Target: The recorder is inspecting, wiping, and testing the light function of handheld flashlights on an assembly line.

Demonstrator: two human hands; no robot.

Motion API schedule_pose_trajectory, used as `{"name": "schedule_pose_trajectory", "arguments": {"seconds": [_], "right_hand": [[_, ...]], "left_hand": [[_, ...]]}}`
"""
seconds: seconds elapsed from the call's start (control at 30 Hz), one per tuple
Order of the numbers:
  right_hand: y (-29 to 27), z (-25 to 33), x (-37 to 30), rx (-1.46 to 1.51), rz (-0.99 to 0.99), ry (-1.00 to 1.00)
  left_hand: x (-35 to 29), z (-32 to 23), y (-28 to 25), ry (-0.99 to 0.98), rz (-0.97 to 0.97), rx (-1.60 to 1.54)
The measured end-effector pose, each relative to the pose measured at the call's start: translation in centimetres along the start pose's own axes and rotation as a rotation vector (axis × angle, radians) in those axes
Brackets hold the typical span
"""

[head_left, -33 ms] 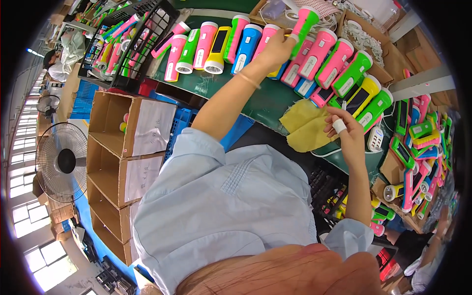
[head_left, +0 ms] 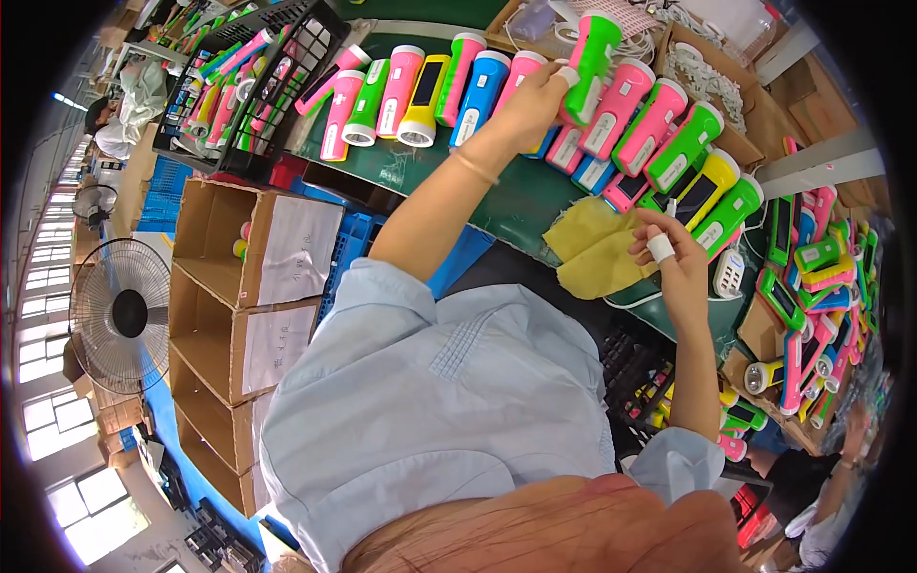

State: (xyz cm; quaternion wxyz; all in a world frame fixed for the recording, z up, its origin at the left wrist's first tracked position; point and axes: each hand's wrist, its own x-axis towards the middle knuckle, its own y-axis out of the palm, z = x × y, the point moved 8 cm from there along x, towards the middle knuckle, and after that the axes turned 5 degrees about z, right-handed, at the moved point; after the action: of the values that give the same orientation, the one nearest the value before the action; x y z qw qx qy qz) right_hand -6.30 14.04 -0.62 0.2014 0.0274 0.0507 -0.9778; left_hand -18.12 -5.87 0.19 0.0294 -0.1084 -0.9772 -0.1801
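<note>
My left hand (head_left: 533, 107) reaches over the bench and is closed around the lower part of a green and pink flashlight (head_left: 594, 59), held upright in the row. Beside it lie a pink flashlight (head_left: 619, 110) and a blue one (head_left: 480, 91). My right hand (head_left: 676, 263), white tape round one finger, pinches a small white cable plug (head_left: 671, 206). A yellow cloth (head_left: 594, 250) lies beside this hand. Close to it are a green flashlight (head_left: 728, 215) and a yellow one with a dark panel (head_left: 705, 183).
A white multi-port charger (head_left: 729, 275) sits at the bench's right edge. Mixed flashlights fill a black crate (head_left: 239, 119) at left and a heap (head_left: 821, 296) at right. Cardboard compartments (head_left: 215, 329) and a fan (head_left: 129, 313) stand left. A metal post (head_left: 812, 167) crosses the right side.
My left hand and the green and pink flashlight have shifted slightly to the right. My right hand stays nearly still.
</note>
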Motion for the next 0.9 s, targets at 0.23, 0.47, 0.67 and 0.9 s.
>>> {"name": "schedule_pose_trajectory", "arguments": {"seconds": [0.23,0.47,0.67,0.9], "right_hand": [[2.2,4.9,-1.3,0.358,-0.377,0.01],[4.0,3.6,-1.2,-0.39,-0.136,-0.129],[3.4,-3.2,-2.5,-0.174,0.164,0.092],[-3.0,-2.7,-3.3,-0.1,-0.123,0.144]], "left_hand": [[-14.1,4.6,11.8,-0.573,0.62,-0.473],[-11.9,3.4,8.2,-0.011,0.353,0.032],[-10.2,3.5,7.3,-0.244,0.09,-0.282],[-8.0,2.6,9.8,-0.419,0.235,-0.543]]}}
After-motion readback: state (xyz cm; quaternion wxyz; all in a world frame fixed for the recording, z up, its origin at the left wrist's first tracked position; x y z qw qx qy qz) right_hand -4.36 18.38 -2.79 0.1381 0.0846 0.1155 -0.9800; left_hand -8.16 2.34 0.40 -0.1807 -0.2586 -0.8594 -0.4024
